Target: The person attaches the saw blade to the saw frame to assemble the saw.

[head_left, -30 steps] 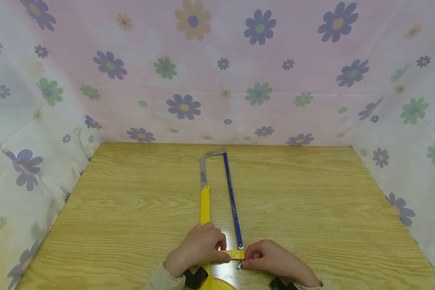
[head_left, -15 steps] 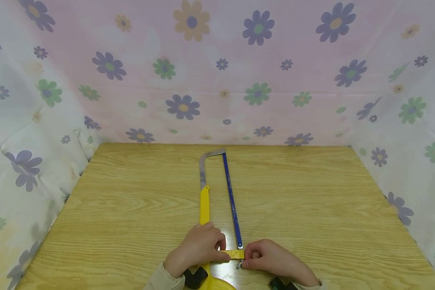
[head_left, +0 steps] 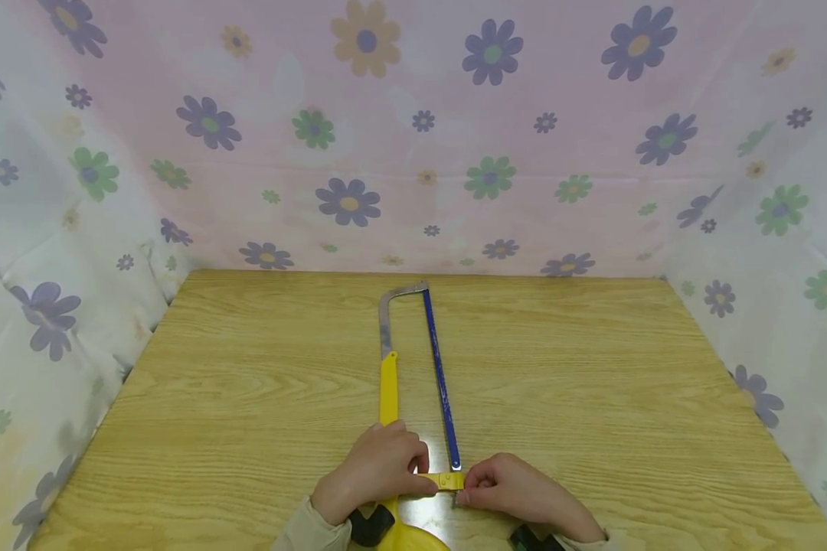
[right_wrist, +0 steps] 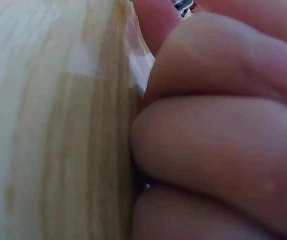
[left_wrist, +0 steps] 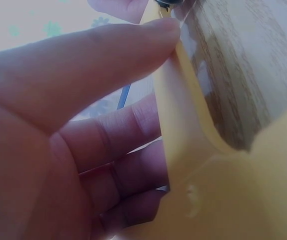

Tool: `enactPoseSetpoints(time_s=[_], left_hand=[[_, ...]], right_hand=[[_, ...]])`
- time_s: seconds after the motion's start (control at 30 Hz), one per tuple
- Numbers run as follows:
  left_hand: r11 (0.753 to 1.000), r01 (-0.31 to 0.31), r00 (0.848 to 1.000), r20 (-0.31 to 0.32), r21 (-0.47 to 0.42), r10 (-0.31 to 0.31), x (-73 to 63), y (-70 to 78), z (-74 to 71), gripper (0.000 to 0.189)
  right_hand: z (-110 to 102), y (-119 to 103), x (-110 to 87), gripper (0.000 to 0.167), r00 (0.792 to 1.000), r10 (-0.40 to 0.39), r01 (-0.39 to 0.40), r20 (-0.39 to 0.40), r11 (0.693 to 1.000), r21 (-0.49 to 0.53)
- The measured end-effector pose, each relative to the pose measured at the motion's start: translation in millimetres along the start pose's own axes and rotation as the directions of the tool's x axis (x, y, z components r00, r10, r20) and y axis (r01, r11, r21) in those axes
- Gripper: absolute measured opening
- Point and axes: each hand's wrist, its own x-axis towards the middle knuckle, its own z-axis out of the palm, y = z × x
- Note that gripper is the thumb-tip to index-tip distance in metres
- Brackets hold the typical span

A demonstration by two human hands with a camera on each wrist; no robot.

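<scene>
A hacksaw with a yellow frame [head_left: 389, 390] lies flat on the table in the head view, its curved metal end away from me. Its blue blade [head_left: 442, 375] runs along the right side, from that end to near the yellow front arm [head_left: 448, 481]. My left hand [head_left: 382, 463] grips the frame, thumb along the front arm; the left wrist view shows fingers curled behind the yellow part [left_wrist: 181, 110]. At the arm's right end, my right hand [head_left: 517, 490] pinches a small metal wing nut [head_left: 456, 501], mostly hidden by the fingertips. Shiny metal [right_wrist: 184, 6] shows between fingers in the right wrist view.
The wood-grain table [head_left: 593, 367] extends to both sides of the saw. Flower-patterned cloth [head_left: 413, 153] hangs behind it and along both sides. The saw's yellow handle [head_left: 413, 539] runs out of the head view at the bottom edge.
My right thumb and fingertips have shifted slightly at the wing nut, which is now more covered. The left hand and the hacksaw keep their places.
</scene>
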Motion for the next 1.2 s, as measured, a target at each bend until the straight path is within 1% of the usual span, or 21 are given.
enactPoseSetpoints(time_s=[0.3,0.5,0.83,1.07,1.2], left_hand=[[1.000,0.012,1.000,0.006,0.012,-0.012,1.0,-0.2,-1.2,0.025],[1.000,0.013,1.000,0.019,0.009,-0.014,1.2,-0.5,-1.7,0.024],[1.000,0.003,1.000,0.004,0.004,-0.003,1.1,-0.4,-2.3,0.024],[1.000,0.000,1.000,0.003,0.021,0.000,0.9,-0.3,-0.6,0.025],[1.000,-0.004,1.000,-0.002,0.026,0.004,1.1,-0.1,0.8,0.025]], right_hand=[[-1.5,0.1,1.3,0.024,1.000,-0.006,0.006,0.010,1.000,0.007],[-1.7,-1.8,1.2,0.028,1.000,0.006,-0.007,0.026,1.000,0.028],[-3.5,-1.8,0.9,0.021,0.999,-0.043,0.042,0.028,0.999,0.016],[-0.5,-0.9,1.1,0.022,0.999,-0.035,0.033,0.027,0.998,0.058],[0.3,-1.1,0.3,0.021,1.000,-0.028,0.027,0.014,0.998,0.058]])
